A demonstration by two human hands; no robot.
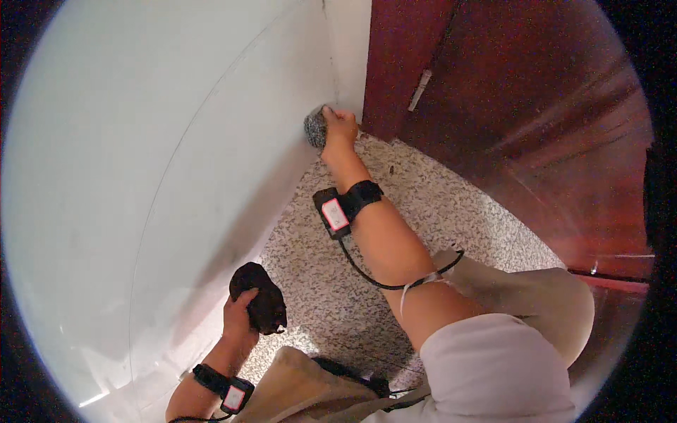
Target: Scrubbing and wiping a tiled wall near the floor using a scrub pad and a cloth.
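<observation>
Presently: your right hand (341, 129), clamped on grey scourer (314, 127) (hard rubbing could scratch wall (233, 141)); left hand (238, 317), gripping dark bundle (262, 302).

At lower right of the frame I make out a loose, pale short sleeve (497, 366), with beige trousers (289, 381) along the bottom. Below the bare right hand (340, 130), near the centre, I see a black strap (365, 194) carrying a black box (323, 197) with a white, pink-edged label (335, 214). Its black cable (363, 273) passes under a thin translucent tie (422, 281). The bare left hand (238, 317), lower left, has a similar strap, box and label above another dark cable (201, 419).
</observation>
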